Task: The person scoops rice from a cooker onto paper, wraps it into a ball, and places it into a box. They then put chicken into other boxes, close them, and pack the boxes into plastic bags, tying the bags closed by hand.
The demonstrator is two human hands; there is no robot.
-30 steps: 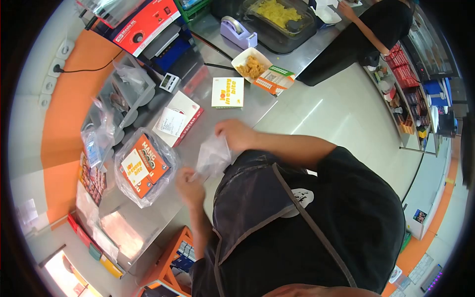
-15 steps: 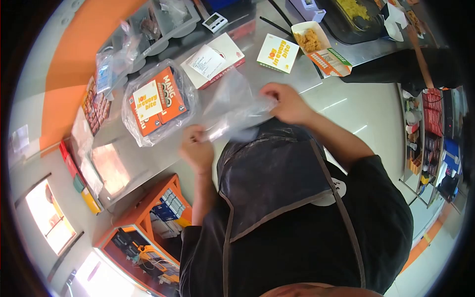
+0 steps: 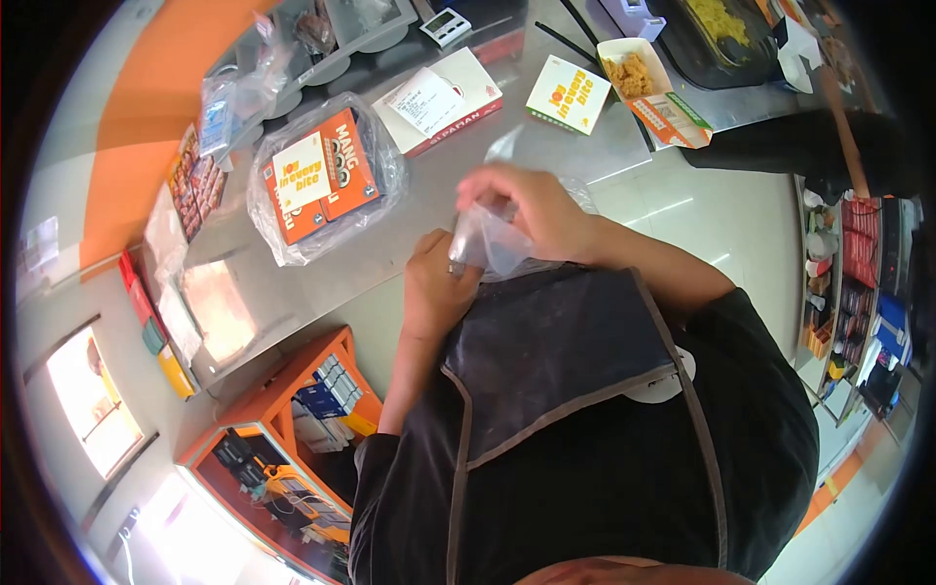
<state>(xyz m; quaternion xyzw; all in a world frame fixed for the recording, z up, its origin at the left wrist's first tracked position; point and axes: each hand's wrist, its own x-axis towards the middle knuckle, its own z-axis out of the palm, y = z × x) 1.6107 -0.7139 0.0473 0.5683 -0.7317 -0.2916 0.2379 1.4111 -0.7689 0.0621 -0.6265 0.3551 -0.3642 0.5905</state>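
Note:
A clear plastic bag (image 3: pixel 503 248) is bunched between my two hands, just off the counter's front edge and in front of my apron. My left hand (image 3: pixel 439 283) is closed on the bag's left side. Fingers curled, my right hand (image 3: pixel 534 210) grips its upper part; some fingertips are hidden by the film. Beyond them on the counter, orange boxes (image 3: pixel 353 166) with a small white box (image 3: pixel 298 175) on top sit in another clear bag (image 3: pixel 394 185). A white-and-red box (image 3: pixel 478 83) with a paper receipt (image 3: pixel 427 101) on it lies beside that bag.
Further right on the steel counter (image 3: pixel 322 285) are another small white box (image 3: pixel 568 96) and an open carton of fried food (image 3: pixel 629 74). A timer (image 3: pixel 446 27), grey bins (image 3: pixel 366 39) and a black tray (image 3: pixel 697 68) stand behind. An orange shelf unit (image 3: pixel 292 390) is below left.
My hands have come closer together, the left moving right and the right moving left. The plastic bag, stretched between them before, is now gathered. The view has shifted slightly.

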